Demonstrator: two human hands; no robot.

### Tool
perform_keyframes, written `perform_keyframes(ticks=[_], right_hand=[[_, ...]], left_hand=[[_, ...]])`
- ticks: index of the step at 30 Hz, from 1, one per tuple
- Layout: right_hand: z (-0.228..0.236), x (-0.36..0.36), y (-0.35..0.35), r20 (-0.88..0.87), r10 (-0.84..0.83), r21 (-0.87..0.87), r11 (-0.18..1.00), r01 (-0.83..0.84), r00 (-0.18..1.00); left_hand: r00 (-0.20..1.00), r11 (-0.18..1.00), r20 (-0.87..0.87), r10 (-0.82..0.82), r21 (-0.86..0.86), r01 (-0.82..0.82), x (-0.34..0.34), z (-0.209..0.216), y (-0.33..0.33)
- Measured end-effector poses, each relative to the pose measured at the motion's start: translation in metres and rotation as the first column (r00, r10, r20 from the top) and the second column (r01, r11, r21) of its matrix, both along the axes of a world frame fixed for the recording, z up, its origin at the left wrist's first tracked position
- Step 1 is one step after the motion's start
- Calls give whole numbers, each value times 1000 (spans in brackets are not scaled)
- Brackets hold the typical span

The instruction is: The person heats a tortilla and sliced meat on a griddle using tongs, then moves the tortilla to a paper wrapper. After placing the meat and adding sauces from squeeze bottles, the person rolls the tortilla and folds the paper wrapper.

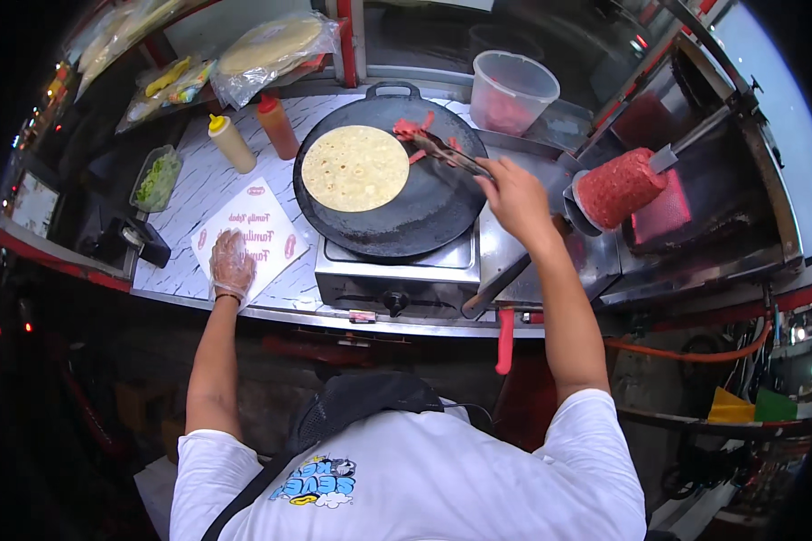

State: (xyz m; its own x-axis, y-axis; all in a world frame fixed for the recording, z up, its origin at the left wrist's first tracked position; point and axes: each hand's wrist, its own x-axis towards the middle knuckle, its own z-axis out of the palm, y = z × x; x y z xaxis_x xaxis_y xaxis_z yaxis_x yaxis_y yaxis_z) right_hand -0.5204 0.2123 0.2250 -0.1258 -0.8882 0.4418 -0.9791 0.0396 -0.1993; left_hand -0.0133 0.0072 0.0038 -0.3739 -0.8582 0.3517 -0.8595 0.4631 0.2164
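My left hand (pixel 233 263), in a clear plastic glove, rests with its fingers stretched over a white printed paper sheet (pixel 266 234) on the counter. A pair of metal tongs (pixel 451 154) is gripped in my right hand (pixel 516 200). Their tips are at a small heap of reddish meat strips (pixel 415 126) on a black round griddle (pixel 424 216). Beside the meat, a pale flatbread (pixel 356 169) lies flat on the griddle's left half. Whether the tongs pinch any meat is hard to make out.
Sauce bottles, one yellow-capped (pixel 232 144) and one red (pixel 278 128), stand left of the griddle. A lettuce tub (pixel 157 179) sits farther left. At right are a meat cone (pixel 621 187) on a spit and a white bucket (pixel 514 90). A red-handled knife (pixel 505 341) overhangs the front edge.
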Motion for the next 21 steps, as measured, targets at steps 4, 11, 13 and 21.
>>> perform_keyframes(ticks=[4,11,13,21], right_hand=[[28,-8,-8,95,-11,-13,1000,12,995],[2,3,-28,39,1,-35,999,0,999],[11,-5,-6,65,-33,-29,999,35,997],[11,7,44,131,-75,49,996,69,989]], left_hand=[[1000,1000,-12,-6,23,7,-15,8,3],[999,999,-41,12,40,-10,-7,9,9],[999,999,-29,-13,46,14,-14,13,8],[982,989,-140,-126,-99,113,-6,-10,-8]])
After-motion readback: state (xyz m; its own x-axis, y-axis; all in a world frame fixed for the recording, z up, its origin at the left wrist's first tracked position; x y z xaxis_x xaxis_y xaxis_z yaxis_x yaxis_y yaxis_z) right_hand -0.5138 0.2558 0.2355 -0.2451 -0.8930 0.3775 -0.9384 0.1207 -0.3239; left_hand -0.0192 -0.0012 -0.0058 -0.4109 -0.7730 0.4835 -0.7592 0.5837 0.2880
